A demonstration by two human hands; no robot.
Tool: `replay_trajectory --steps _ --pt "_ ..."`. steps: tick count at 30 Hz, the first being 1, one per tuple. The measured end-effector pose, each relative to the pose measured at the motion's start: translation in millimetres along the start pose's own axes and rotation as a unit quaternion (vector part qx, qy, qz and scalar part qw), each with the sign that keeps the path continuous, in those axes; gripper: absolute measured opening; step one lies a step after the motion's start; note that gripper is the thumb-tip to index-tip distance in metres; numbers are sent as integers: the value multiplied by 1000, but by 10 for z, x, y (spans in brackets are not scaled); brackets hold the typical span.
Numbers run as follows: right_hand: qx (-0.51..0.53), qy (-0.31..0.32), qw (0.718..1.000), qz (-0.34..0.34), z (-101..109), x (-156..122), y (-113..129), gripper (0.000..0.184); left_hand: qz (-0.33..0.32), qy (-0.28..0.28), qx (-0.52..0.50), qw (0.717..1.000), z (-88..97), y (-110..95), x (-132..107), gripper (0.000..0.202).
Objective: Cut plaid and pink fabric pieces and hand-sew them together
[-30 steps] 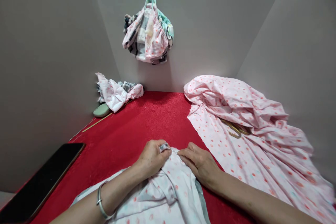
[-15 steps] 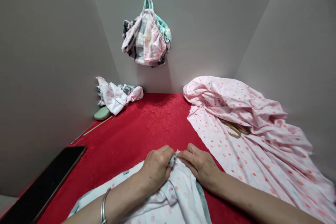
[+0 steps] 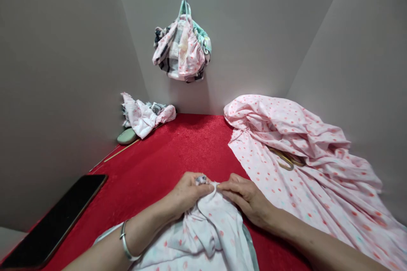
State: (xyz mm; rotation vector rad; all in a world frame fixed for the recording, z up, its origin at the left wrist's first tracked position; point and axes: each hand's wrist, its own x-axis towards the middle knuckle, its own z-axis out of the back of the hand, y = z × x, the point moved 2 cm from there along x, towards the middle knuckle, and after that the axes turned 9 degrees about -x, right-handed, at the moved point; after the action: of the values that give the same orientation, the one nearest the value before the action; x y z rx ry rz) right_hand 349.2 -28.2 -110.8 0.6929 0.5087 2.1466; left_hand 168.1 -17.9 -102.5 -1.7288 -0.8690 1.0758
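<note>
Near the front of the red table, white fabric with pink dots (image 3: pixel 219 230) lies bunched, with a grey layer showing along its right edge. My left hand (image 3: pixel 190 190) is closed on the upper edge of this fabric, and a small gathered bit of patterned cloth pokes up above its thumb. Close beside it, my right hand (image 3: pixel 244 197) pinches the same edge between thumb and fingertips. Whether a needle or pin is between the fingers cannot be seen. A silver bangle (image 3: pixel 125 241) circles my left wrist.
A large pink dotted cloth (image 3: pixel 286 123) spreads over the right side, with gold-handled scissors (image 3: pixel 286 161) partly under its folds. At left are a black phone (image 3: pixel 57 220), a green oval object (image 3: pixel 127 136) and fabric scraps (image 3: pixel 143 116). Gathered cloth pieces (image 3: pixel 187 51) hang on the back wall.
My left hand has turned so its thumb lies on top of the fabric edge. The fabric between my hands has been drawn up and bunched more. The view has shifted slightly.
</note>
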Motion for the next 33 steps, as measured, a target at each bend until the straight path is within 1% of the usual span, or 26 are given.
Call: replay_trajectory --steps 5,10,14,19,21,23,26,29,31,33 --pt "74 57 995 -33 130 8 27 31 45 11 -52 998 5 -63 -37 32" --pt "137 89 985 -51 184 15 55 28 72 38 -74 994 19 -72 -30 35" --pt "153 92 983 -49 190 20 57 27 76 44 -75 993 8 -82 -29 34" --pt "150 110 981 -62 206 22 55 29 87 48 -80 992 18 -78 -25 30" --pt "161 111 979 -62 205 20 56 29 94 50 -86 991 17 -74 -28 31" --pt "196 101 973 -68 188 12 56 27 102 51 -97 989 1 -70 -38 33" --pt "283 79 951 -101 130 -10 43 24 111 55 -106 987 -44 -57 -61 37" --pt "348 75 926 -127 65 -25 22 26 107 50 -108 987 -70 -40 -74 37" --pt "355 73 923 -131 40 -23 4 27 95 38 -101 990 -60 -34 -71 37" --pt "342 75 927 -136 26 -18 -14 28 79 29 -83 993 -36 -36 -63 37"
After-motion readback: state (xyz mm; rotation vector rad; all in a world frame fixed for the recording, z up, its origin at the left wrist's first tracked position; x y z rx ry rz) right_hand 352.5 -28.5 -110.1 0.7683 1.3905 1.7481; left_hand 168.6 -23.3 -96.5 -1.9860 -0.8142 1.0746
